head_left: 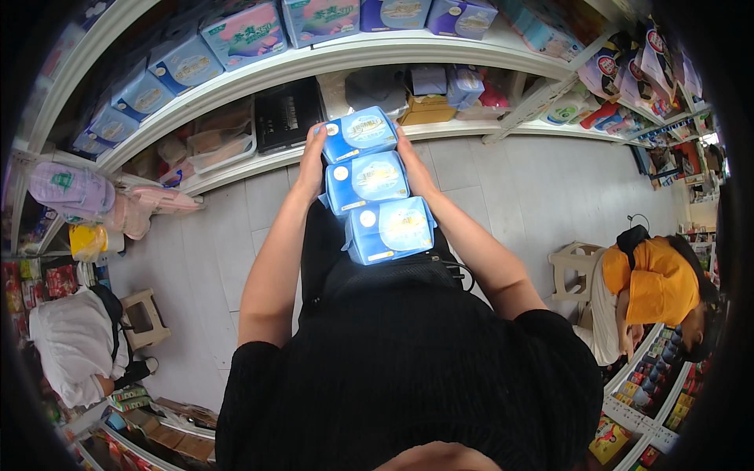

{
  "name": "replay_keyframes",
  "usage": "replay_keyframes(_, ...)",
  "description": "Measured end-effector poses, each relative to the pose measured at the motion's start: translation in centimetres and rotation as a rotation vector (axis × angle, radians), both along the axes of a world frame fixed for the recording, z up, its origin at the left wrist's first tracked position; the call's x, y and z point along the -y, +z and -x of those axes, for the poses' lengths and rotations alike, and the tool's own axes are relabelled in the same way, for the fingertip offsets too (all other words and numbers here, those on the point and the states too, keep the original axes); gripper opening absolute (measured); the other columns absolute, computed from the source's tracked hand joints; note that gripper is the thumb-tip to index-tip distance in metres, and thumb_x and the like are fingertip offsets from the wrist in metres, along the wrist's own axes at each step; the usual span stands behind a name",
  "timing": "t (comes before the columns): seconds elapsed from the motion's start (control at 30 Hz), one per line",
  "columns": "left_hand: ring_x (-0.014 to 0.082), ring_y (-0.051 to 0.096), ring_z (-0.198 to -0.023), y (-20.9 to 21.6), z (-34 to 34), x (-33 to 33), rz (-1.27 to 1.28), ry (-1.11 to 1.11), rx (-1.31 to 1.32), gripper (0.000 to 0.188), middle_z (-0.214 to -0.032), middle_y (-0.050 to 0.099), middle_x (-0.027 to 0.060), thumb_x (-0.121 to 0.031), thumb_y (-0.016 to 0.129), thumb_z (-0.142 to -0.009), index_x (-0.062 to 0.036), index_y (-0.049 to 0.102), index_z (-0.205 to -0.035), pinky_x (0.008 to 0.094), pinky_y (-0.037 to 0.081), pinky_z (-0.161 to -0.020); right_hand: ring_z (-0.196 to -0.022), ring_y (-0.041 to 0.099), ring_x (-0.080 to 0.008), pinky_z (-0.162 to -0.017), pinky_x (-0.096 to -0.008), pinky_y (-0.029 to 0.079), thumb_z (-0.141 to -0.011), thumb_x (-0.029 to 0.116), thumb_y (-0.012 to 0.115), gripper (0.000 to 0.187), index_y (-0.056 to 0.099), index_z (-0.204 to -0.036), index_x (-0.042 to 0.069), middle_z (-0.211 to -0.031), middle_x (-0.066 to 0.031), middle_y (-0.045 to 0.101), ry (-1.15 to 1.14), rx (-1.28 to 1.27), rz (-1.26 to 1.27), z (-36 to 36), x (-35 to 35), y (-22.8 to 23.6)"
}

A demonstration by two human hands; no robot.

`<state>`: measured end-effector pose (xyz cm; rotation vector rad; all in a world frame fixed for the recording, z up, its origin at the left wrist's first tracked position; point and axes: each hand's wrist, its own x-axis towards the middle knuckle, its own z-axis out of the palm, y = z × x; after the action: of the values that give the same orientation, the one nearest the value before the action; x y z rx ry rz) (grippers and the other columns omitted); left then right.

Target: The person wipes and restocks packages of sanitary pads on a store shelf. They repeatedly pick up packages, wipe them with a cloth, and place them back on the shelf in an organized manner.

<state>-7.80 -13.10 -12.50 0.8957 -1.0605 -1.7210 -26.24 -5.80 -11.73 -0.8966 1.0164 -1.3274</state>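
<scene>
Head view: my left hand and right hand clamp the sides of a row of blue packs between them, its long axis running away from me toward the shelf.

The three box-shaped soft plastic packs are bright blue; each of them bears a pale oval with yellow touches and a small white circle near its left side. The short-sleeved knitted shirt is plain black. The floor of large square-edged tiles is light grey, with thin darker lines. The long curved-looking shelf board is white, and a square plastic-wrapped package on it mixes blue, pink and green. The open-topped plastic crate is black. One person's loose top is orange, another person's top is white.
</scene>
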Motion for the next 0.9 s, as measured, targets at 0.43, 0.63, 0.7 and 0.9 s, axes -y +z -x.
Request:
replay_keyframes(0.43,0.0263,0.028,-0.13,1.1,0.0,-2.2,0.004,-0.042,-0.049,0.077,-0.141,0.027,0.014,-0.065,0.009,-0.086,-0.012,0.015,-0.142,0.0372,0.025,-0.106,-0.108,0.052,-0.0211,-0.09,-0.0297,0.042,-0.089,0.057,0.035,0.068,0.034,-0.133,0.004,-0.124,-0.0148,0.048,-0.064,0.021,-0.237,-0.9,2.1,1.7)
replay_keyframes(0.63,0.0264,0.019,-0.133,-0.9,-0.3,-6.9,0.09,0.051,0.135,0.075,-0.146,0.014,0.0135,-0.063,0.009,-0.087,-0.0142,-0.004,-0.142,0.0366,0.021,-0.108,-0.108,0.052,-0.0198,-0.087,-0.0281,0.044,-0.088,0.061,0.032,0.073,0.032,-0.134,0.005,-0.122,-0.0145,0.048,0.08,0.14,-0.302,-0.6,0.3,0.5)
replay_keyframes(0.7,0.0266,0.019,-0.133,-0.8,0.0,-7.0,0.092,0.059,0.104,0.075,-0.146,0.012,0.0135,-0.063,0.009,-0.087,-0.0144,-0.006,-0.142,0.0365,0.022,-0.108,-0.107,0.052,-0.0198,-0.087,-0.0282,0.044,-0.087,0.062,0.032,0.074,0.031,-0.134,0.005,-0.122,-0.0146,0.049,0.078,0.141,-0.263,-1.0,-0.4,1.0)
replay_keyframes(0.9,0.0252,0.015,-0.134,0.4,0.3,-7.5,0.125,0.045,0.091,0.071,-0.147,0.007,0.0117,-0.06,0.009,-0.089,-0.0155,-0.009,-0.142,0.0358,0.016,-0.108,-0.117,0.044,-0.0215,-0.094,-0.0317,0.04,-0.087,0.063,0.029,0.077,0.022,-0.139,0.006,-0.132,-0.0142,0.04,0.11,0.091,-0.228,-0.5,-0.6,0.1)
